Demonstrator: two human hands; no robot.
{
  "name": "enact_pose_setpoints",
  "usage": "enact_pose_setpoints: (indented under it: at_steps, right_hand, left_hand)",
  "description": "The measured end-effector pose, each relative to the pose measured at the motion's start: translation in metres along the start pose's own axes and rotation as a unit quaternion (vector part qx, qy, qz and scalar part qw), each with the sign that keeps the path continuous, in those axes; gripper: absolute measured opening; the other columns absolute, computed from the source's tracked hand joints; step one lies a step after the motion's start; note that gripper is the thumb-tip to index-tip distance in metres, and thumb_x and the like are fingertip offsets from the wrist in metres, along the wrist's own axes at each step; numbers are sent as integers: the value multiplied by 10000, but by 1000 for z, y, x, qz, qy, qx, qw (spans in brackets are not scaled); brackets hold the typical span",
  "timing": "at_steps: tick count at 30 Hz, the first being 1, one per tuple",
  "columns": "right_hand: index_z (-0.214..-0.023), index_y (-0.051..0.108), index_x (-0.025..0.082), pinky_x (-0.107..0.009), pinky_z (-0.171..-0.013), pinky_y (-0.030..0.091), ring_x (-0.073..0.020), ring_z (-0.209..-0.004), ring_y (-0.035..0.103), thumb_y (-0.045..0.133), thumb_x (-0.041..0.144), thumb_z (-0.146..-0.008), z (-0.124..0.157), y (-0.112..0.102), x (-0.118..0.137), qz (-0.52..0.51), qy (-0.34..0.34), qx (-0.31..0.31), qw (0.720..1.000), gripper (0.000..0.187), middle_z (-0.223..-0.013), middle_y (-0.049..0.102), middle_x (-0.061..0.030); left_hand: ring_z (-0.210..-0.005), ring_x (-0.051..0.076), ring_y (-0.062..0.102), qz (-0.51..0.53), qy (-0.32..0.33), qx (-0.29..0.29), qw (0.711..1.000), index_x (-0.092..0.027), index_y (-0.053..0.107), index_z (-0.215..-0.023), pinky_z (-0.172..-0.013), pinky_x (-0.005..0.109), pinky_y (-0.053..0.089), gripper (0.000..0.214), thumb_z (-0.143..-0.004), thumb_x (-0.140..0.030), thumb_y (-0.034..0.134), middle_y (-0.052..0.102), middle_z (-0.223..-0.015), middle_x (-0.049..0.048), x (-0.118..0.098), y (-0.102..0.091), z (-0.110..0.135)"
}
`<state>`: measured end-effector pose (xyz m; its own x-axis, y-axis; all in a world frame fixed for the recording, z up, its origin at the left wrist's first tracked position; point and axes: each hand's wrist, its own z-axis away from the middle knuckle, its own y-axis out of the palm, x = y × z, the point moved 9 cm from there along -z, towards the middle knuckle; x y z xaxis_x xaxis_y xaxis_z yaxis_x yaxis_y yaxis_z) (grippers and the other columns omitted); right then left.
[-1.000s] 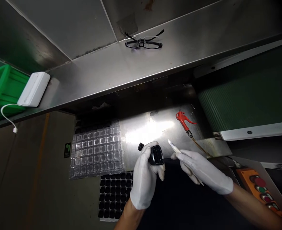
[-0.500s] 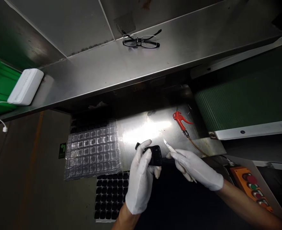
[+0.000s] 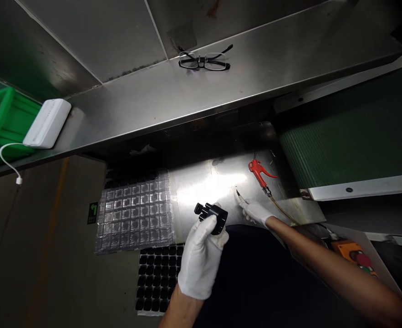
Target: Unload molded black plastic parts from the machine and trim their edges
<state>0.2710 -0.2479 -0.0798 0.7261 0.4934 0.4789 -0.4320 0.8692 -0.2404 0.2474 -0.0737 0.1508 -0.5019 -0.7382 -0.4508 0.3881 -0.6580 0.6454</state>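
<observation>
My left hand [image 3: 202, 257], in a white glove, grips a glossy black plastic part [image 3: 216, 215] with rounded ribs and a small block sticking out on its left. The thumb presses on the part's face, and the other fingers are mostly hidden behind it. To the right, my gloved right hand [image 3: 256, 212] is low over the metal bench, closed on a slim craft knife [image 3: 240, 196]. Its pointed blade aims up and left, apart from the black part. A red air blow gun [image 3: 258, 172] lies just beyond that hand.
Clear plastic trays [image 3: 135, 212] lie left of the bench top [image 3: 201, 175], above a tray of small black parts [image 3: 158, 278]. Glasses [image 3: 204, 60], a white device [image 3: 48, 123] and a green crate [image 3: 2, 120] stand on the shelf. A green conveyor belt [image 3: 358, 132] runs at right.
My left hand has turned the black part so its ribbed side shows. My right hand has moved forward and slightly left with the knife, down toward the bench.
</observation>
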Motion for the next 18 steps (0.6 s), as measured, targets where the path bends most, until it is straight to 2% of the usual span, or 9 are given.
enact_pose_setpoints:
  at_steps: [4,8,9,11,13,14,16,18]
  right_hand:
    - [-1058,633,132,-270,-651,536,-116,-671,582,518,505,-1069,-36,-2,-3,93,-16,-22,995,391,-840,620,-8]
    - [-1105,654,134,-400,-899,558,-189,-926,648,551,487,-1053,-50,-4,6,186,-58,-51,980,372,-1007,665,-61]
    - [-1128,655,137,-421,-932,549,-199,-958,650,547,484,-1055,-50,-2,8,204,-67,-54,975,371,-1027,670,-66]
    - [-1171,656,139,-443,-966,534,-212,-994,653,545,471,-1054,-48,0,11,235,-86,-55,967,368,-1055,679,-73]
    - [-1203,657,139,-418,-987,512,-219,-1039,649,544,434,-1047,-43,-5,16,259,-109,-67,957,351,-1104,685,-95]
    - [-1212,658,145,-391,-994,497,-222,-1069,643,540,415,-1042,-40,-11,20,270,-120,-82,952,340,-1145,681,-107]
    - [-1233,644,160,-363,-992,471,-247,-1144,611,519,393,-1029,-33,-34,30,293,-132,-139,937,334,-1252,645,-135]
    - [-1334,568,156,-406,-995,459,-318,-1249,539,503,397,-1009,-29,-69,37,311,-119,-225,916,410,-1415,531,-179]
  left_hand:
    - [-788,89,547,6,27,-24,999,-144,713,-846,-716,238,552,115,-916,-231,740,614,-953,20,-3,1,4]
    - [-1021,174,656,-63,54,-2,997,-138,758,-980,-945,371,620,169,-984,-272,654,668,-1056,61,-8,11,10]
    - [-1044,194,667,-80,54,8,995,-140,753,-1000,-930,378,631,186,-992,-288,642,670,-1058,65,-8,14,11]
    - [-1003,205,684,-112,55,12,992,-157,734,-1063,-756,309,646,205,-982,-329,655,668,-1086,73,-9,17,12]
    - [-795,146,662,-147,60,11,987,-170,716,-1093,-574,221,555,238,-971,-368,669,675,-1014,63,-11,17,13]
    - [-680,106,607,-167,67,11,984,-158,716,-1052,-535,202,495,246,-973,-385,664,667,-927,49,-13,17,14]
    - [-537,52,465,-202,80,16,976,-128,708,-914,-522,203,404,303,-977,-418,650,591,-730,9,-15,17,15]
    - [-515,46,387,-225,86,24,970,-122,703,-891,-525,222,333,328,-972,-436,653,485,-635,-27,-16,16,17]
